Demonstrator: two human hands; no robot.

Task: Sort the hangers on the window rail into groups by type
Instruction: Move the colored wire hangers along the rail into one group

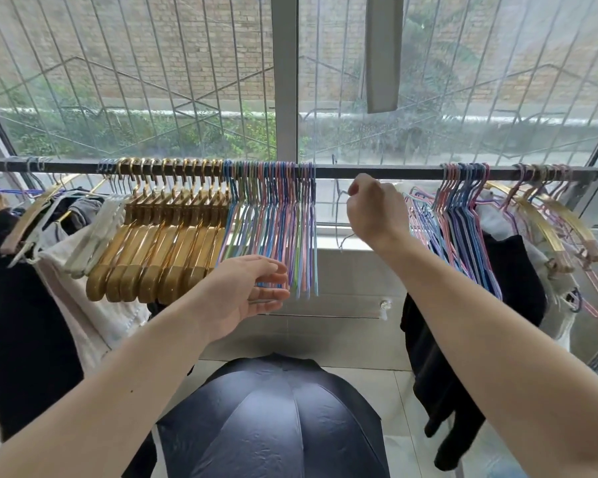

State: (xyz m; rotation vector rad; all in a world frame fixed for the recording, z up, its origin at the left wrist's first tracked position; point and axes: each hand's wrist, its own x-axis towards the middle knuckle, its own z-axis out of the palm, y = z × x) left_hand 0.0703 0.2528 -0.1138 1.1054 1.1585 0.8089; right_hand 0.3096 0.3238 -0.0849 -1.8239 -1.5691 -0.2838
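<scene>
We are taking the dark horizontal window rail (377, 173) as our landmark. Our right hand (372, 210) is hanging just under its bare middle stretch, fingers curled; whether they are pinching anything we cannot tell. The unsorted bunch of thin pastel wire hangers (463, 215) is hanging from the rail to that hand's right, shoulders running down and away. Our left hand (252, 291) is reaching, fingers relaxed and spread, at the bottom of the sorted pastel wire group (277, 219), beside the gold flat-shouldered hangers (173, 222). We judge the right hand nearer.
</scene>
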